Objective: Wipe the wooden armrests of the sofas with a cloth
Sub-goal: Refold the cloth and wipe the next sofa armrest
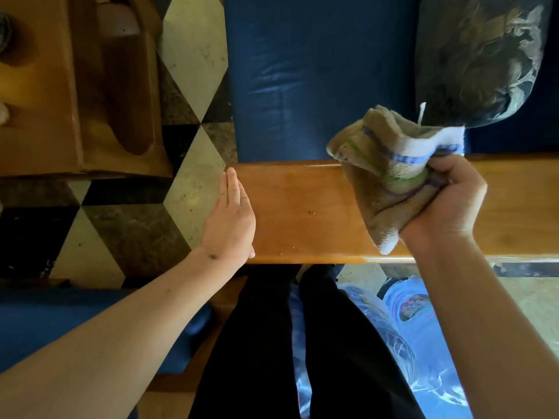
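A glossy wooden armrest runs left to right across the middle of the view, with a few small specks on its surface. My left hand lies flat with straight fingers against the armrest's left end. My right hand grips a bunched, dirty brownish cloth with a white striped edge, held over the right half of the armrest. The cloth hangs down in front of my fist and covers part of the wood.
Beyond the armrest is the blue sofa seat and a dark patterned cushion. A wooden side table stands at the left on the checkered floor. Another blue sofa cushion and plastic bags sit near my legs.
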`<state>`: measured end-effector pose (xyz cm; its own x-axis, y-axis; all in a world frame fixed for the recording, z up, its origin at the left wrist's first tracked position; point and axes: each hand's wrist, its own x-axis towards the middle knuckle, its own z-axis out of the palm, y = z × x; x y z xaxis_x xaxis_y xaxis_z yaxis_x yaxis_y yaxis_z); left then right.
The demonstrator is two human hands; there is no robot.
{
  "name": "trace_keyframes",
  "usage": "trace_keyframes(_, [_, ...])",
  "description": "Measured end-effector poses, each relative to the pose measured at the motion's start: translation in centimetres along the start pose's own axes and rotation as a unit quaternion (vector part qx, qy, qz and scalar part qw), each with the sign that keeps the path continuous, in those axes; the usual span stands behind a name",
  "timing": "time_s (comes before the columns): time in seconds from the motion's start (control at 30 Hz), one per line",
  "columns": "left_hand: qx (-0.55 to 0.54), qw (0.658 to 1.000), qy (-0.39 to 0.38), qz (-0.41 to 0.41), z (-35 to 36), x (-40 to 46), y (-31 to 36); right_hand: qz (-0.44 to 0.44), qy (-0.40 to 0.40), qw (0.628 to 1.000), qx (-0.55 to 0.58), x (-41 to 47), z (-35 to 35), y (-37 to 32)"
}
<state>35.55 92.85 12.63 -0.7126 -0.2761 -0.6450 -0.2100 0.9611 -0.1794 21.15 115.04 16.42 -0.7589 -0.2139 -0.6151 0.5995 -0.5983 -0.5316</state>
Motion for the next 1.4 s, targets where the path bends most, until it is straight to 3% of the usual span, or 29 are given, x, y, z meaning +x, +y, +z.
trace_keyframes(0.13, [0.037,0.999,-0.032,-0.014,-0.3,-0.1,0.0,0.006,0.014,0.998,-0.058,-1.5,-1.9,-3.5])
trace_keyframes(0.23, [0.059,0.998,-0.039,-0.001,-1.3,0.3,1.0,-0.006,0.110,0.985,-0.134,-2.6,-5.2,-8.1])
trace_keyframes(0.3, [0.034,0.998,0.012,0.058,-2.8,0.3,3.0,-0.015,0.185,0.969,-0.163,-3.3,-7.1,-11.4])
trace_keyframes(0.53, [-0.071,0.962,0.068,0.254,-7.4,0.7,18.6,-0.146,0.352,0.907,-0.178,-4.5,-12.8,-19.9])
trace_keyframes(0.73, [-0.071,0.955,0.101,0.269,-6.9,2.5,26.7,-0.166,0.413,0.866,-0.229,-2.2,-18.2,-24.7])
trace_keyframes(0.83, [-0.039,0.960,0.104,0.256,-5.8,2.4,28.1,-0.132,0.412,0.859,-0.274,-0.3,-20.2,-22.9])
trace_keyframes(0.97, [-0.044,0.954,0.101,0.278,-5.6,2.6,27.8,-0.125,0.421,0.866,-0.238,1.9,-21.0,-20.2])
trace_keyframes(1.07, [-0.125,0.944,0.103,0.288,-6.3,2.0,26.3,-0.115,0.361,0.909,-0.173,3.0,-20.3,-18.3])
trace_keyframes(1.13, [-0.167,0.950,0.113,0.240,-5.7,0.7,23.5,-0.070,0.285,0.948,-0.123,3.2,-18.3,-14.8])
trace_keyframes(1.27, [-0.243,0.944,0.178,0.132,-3.2,-0.3,16.1,-0.009,0.191,0.973,-0.129,2.9,-13.0,-6.3])
trace_keyframes(1.4, [-0.241,0.961,0.133,0.018,-0.3,-0.3,7.3,0.031,0.130,0.980,-0.145,1.4,-8.5,0.4])
